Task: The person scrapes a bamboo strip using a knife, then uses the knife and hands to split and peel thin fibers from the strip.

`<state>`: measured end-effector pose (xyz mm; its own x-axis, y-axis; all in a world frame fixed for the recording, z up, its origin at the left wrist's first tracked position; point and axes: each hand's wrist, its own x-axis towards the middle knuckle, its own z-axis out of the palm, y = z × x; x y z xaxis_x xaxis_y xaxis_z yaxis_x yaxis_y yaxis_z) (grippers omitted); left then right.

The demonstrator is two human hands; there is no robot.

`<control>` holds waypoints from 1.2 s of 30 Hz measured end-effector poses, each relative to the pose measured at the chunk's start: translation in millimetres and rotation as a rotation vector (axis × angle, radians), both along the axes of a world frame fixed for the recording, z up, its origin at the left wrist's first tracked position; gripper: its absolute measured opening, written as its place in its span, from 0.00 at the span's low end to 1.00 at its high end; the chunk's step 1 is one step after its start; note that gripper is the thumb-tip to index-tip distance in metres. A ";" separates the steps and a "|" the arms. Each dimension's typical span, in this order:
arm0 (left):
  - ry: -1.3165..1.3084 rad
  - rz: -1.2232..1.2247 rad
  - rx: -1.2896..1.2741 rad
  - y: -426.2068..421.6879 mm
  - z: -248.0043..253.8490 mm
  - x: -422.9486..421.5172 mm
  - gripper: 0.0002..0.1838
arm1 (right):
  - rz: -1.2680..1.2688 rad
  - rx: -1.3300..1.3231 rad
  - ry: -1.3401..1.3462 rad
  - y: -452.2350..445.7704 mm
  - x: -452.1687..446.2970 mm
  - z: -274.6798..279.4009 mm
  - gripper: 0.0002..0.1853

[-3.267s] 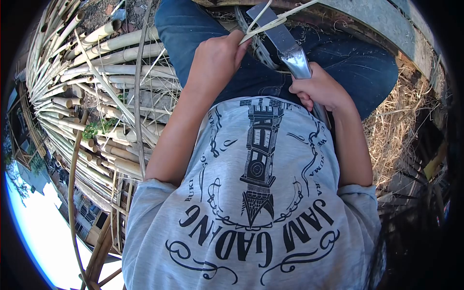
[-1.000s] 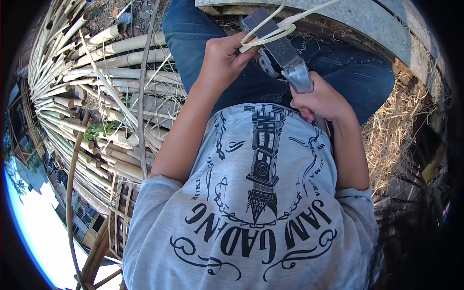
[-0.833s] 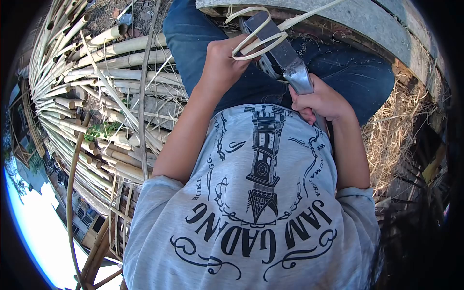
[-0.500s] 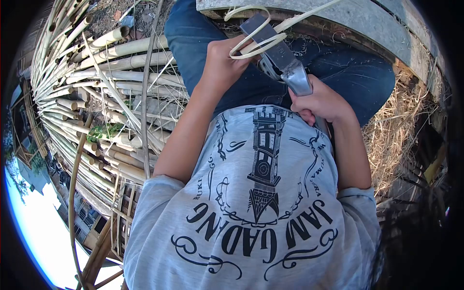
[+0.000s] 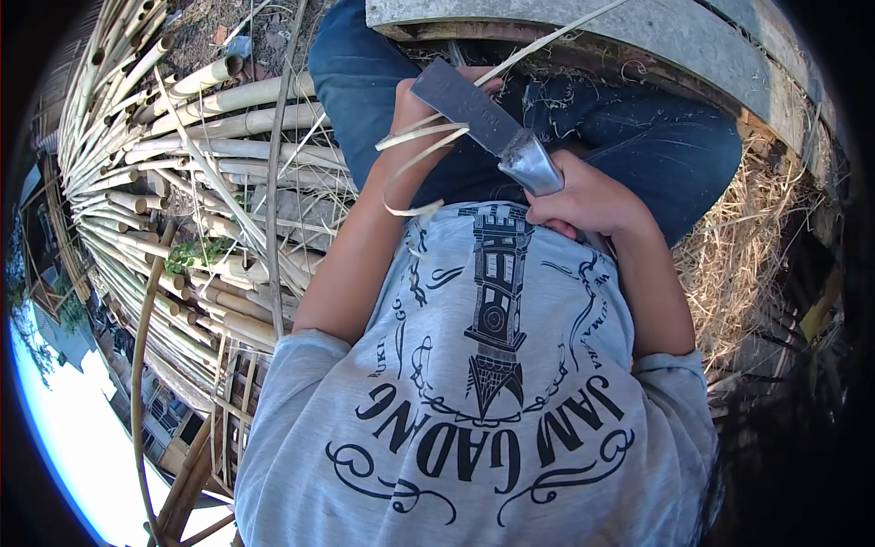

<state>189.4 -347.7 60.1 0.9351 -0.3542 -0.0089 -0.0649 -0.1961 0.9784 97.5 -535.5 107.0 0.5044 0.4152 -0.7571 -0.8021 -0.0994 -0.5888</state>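
In my right hand is a knife with a wide dark blade and a shiny metal collar; my fingers are closed round its handle end. The blade points up and to the left, over my left hand. That hand is closed on a thin bamboo strip, though the blade hides part of its fingers. The strip runs from the upper right down behind the blade. A thin curled length of bamboo loops out below the blade, beside my left wrist.
Many cut bamboo poles lie on the left. A weathered board spans the top, beyond my crossed legs. Pale shavings are heaped on the right. Bits of shaving lie on my trousers.
The knife and my right hand have shifted left and slightly down. My left hand now lies more behind the blade. The bamboo curl has swung from above the blade to below it.
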 end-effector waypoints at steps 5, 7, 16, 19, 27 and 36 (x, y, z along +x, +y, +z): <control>-0.211 -0.103 0.145 16.4 -17.2 5.4 0.08 | -0.121 0.177 -0.054 -12.9 -2.7 5.0 0.09; -0.147 -0.112 0.141 12.5 -4.9 3.7 0.08 | -0.173 0.129 -0.092 -16.6 -3.3 1.3 0.09; -0.292 -0.157 0.304 15.8 15.9 7.8 0.07 | -0.444 -0.081 -0.299 -4.2 -0.2 0.6 0.10; -0.318 -0.174 0.406 28.4 24.5 8.6 0.08 | -0.508 -0.117 -0.328 -3.1 0.5 -0.6 0.12; -0.208 -0.164 0.326 28.2 53.8 4.1 0.13 | -0.680 -0.198 -0.436 11.3 6.9 -11.4 0.13; 0.025 -0.267 0.210 16.2 79.8 -15.1 0.16 | -0.773 -0.049 -0.594 26.3 8.6 1.0 0.20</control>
